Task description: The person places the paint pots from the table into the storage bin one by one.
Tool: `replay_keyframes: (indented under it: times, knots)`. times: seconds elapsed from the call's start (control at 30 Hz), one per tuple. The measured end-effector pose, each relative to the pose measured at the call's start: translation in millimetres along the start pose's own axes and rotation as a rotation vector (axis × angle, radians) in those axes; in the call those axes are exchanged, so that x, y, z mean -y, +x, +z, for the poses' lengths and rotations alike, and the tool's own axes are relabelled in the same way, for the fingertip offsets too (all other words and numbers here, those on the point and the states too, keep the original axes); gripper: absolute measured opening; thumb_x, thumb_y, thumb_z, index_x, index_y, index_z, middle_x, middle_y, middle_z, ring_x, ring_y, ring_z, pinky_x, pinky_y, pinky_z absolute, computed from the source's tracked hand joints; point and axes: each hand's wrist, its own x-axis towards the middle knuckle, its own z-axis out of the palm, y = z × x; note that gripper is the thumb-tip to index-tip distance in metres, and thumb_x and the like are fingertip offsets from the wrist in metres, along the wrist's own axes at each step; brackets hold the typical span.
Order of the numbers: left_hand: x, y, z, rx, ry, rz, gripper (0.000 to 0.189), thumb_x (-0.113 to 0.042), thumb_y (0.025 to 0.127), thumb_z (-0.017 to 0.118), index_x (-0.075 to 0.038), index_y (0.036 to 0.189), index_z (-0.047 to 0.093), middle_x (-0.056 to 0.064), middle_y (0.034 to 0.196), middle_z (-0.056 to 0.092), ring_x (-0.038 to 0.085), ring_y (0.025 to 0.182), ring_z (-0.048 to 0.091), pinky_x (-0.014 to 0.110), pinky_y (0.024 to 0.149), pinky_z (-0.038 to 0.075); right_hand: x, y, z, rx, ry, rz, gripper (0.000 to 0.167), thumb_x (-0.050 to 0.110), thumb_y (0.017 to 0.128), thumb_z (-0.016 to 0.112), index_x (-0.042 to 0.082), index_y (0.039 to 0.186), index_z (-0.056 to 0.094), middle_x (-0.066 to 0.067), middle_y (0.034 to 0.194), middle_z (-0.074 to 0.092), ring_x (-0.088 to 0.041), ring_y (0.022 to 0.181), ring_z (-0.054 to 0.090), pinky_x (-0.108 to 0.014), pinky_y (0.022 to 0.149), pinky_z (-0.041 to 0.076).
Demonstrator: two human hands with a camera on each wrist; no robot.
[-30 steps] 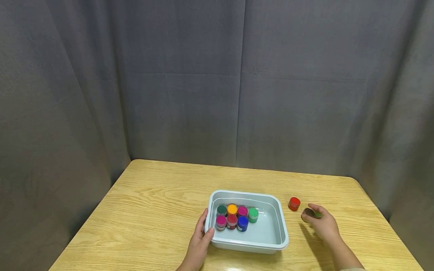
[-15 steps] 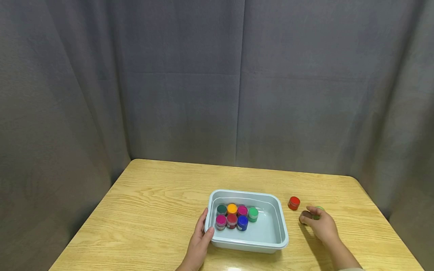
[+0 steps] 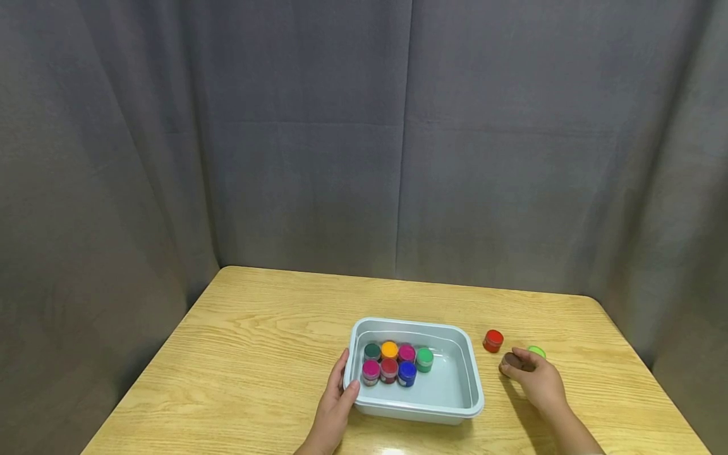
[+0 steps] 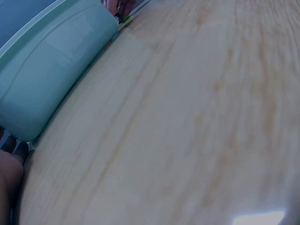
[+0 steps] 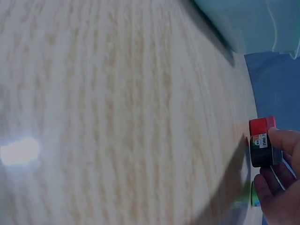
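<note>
A pale blue plastic tub (image 3: pixel 471 411) stands on the table. My left hand (image 3: pixel 332 404) grips its left side, thumb at the rim and fingers along the outer wall. Inside, several small paint jars cluster at the left in two rows, among them a yellow one (image 3: pixel 389 349), a blue one (image 3: pixel 406 373) and a light green one (image 3: pixel 424 359). To the tub's right, my right hand (image 3: pixel 540 382) holds a dark brown paint jar (image 3: pixel 510 363) between thumb and fingers. The right wrist view shows this jar's label (image 5: pixel 260 141) and the thumb on its lid edge.
A red paint jar (image 3: pixel 493 340) sits on the wooden table (image 3: pixel 227 366) between the tub and my right hand, a little farther back. Just behind that hand's fingers is a lime green jar (image 3: pixel 536 351), partly hidden. Grey curtains (image 3: pixel 307 158) hang around the table.
My right hand has shifted slightly left with the brown jar, and more of the lime green jar shows behind it. The left hand and tub have stayed put.
</note>
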Motion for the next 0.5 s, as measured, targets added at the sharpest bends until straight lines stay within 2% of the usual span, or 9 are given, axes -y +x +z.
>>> replay_keyframes:
  times: [0.23, 0.5]
  knots:
    - [-0.3, 0.0, 0.9, -0.011, -0.009, 0.002, 0.061, -0.023, 0.104, 0.045, -0.011, 0.157, 0.017, 0.017, 0.164, 0.012, 0.038, 0.151, 0.011, 0.002, 0.104, 0.019, 7.1, -1.4, 0.4, -0.012, -0.017, -0.037, 0.066, 0.031, 0.092, 0.067, -0.004, 0.142, 0.044, -0.029, 0.140, 0.048, -0.044, 0.128, 0.046, -0.054, 0.103, 0.044]
    - [0.9, -0.4, 1.1, -0.002, -0.027, 0.008, 0.061, -0.021, 0.104, 0.045, -0.009, 0.157, 0.016, 0.017, 0.165, 0.010, 0.038, 0.151, 0.009, 0.002, 0.104, 0.018, 27.8, -8.5, -3.4, 0.017, -0.013, -0.080, 0.070, 0.037, 0.091, 0.068, -0.002, 0.143, 0.044, -0.028, 0.142, 0.049, -0.045, 0.132, 0.044, -0.052, 0.102, 0.047]
